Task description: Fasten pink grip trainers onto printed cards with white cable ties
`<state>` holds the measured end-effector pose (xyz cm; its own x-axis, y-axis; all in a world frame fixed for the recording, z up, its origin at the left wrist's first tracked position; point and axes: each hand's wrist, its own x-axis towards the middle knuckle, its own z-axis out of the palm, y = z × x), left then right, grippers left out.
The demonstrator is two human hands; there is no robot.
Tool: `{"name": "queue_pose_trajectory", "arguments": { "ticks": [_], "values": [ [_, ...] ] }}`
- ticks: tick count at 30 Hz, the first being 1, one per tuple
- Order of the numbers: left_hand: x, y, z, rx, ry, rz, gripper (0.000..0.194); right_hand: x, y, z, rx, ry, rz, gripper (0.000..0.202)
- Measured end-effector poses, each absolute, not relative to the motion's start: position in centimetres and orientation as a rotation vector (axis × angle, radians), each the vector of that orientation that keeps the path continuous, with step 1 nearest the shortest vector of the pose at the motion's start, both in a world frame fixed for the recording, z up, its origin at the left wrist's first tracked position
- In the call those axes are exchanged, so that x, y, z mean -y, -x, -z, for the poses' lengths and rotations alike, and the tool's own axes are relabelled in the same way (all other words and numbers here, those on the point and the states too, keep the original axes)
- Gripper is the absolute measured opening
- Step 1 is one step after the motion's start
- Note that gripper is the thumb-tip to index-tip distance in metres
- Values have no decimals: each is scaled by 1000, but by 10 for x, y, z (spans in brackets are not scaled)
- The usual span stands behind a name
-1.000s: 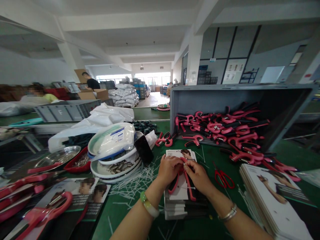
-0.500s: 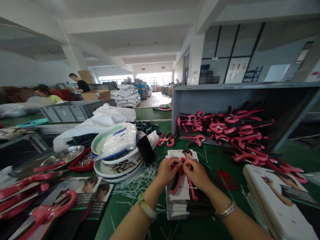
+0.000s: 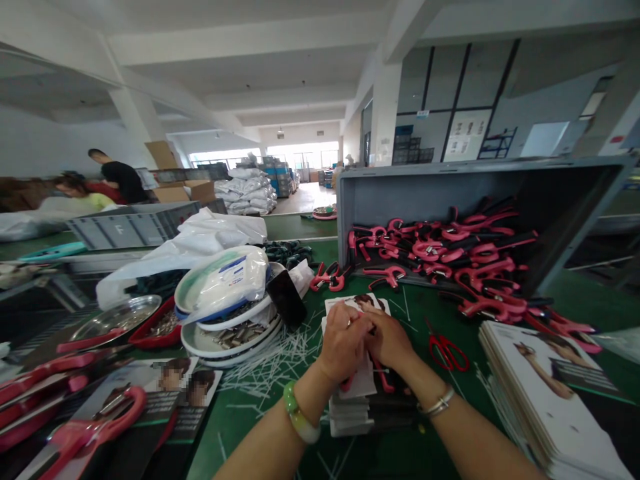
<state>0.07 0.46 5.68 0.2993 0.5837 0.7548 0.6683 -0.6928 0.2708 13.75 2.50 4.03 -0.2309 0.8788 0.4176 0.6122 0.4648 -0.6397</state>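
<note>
A pink and black clamp tool [image 3: 387, 381] lies on a printed card [image 3: 367, 383] atop a stack of cards, mostly covered by the hands. My left hand [image 3: 345, 337], wearing a green bangle at its wrist, is closed over the tool's upper part. Against it, my right hand [image 3: 390, 337] is closed too, fingers meeting the left ones; a silver bracelet circles its wrist. What the fingertips pinch is hidden between the hands. Red scissors [image 3: 447, 352] lie right of my right hand. Thin white ties [image 3: 270, 363] are scattered left of the stack.
A grey crate [image 3: 480, 168] on its side holds many pink clamp tools. At right stands a card stack [image 3: 545, 400]. Bowls of metal parts [image 3: 235, 337], a dark phone [image 3: 287, 300] and carded tools [image 3: 100, 427] are on the left. Two people work behind a grey bin [image 3: 135, 227].
My left hand has turned over and closed in against my right hand, covering more of the tool. The view has shifted slightly. A person in black at the back has moved left.
</note>
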Motion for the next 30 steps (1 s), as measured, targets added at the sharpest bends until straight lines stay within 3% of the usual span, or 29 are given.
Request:
{"name": "queue_pose_trajectory", "arguments": {
  "ticks": [4,10,16,30],
  "values": [
    [-1,8,-51,1468,2524,1390,20,-31,-142,-36,1923,1136,-482,19],
    [4,10,-37,2126,2476,1210,26,-20,-147,-41,1971,1030,-363,19],
    [2,7,-37,2185,2451,1249,22,-1,-154,-58,2464,1049,-181,19],
    [-6,6,-61,2175,2491,835,24,0,-162,-69,2606,970,-223,19]
  ]
}}
